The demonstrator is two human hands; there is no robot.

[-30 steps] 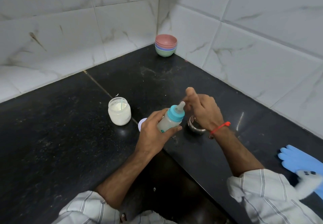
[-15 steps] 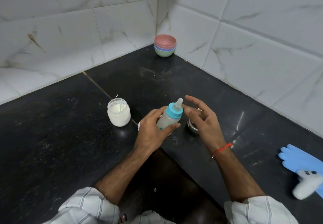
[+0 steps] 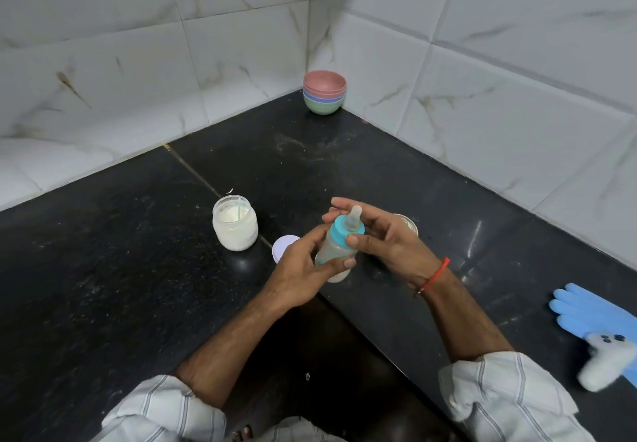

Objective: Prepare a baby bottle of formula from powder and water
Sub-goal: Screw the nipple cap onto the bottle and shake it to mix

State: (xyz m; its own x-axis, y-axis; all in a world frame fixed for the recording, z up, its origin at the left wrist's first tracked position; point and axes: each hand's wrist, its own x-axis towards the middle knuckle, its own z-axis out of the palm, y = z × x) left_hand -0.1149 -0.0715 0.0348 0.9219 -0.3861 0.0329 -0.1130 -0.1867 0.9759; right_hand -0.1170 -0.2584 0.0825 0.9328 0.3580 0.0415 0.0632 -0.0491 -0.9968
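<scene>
counter [image 3: 103,269] | jar [image 3: 235,223] open, powder inside | bottle [image 3: 336,247] held tilted above counter edge | left hand [image 3: 303,269] grips body, right hand [image 3: 389,238] pinches collar | step: probably tightening cap | next: shake to mix

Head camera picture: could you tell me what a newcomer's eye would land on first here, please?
First, the baby bottle with its teal collar at the centre, gripped by the left hand while the right hand pinches the collar. Next, the open jar of white powder on the black counter to the left. Then the stacked coloured bowls in the far corner.
</scene>
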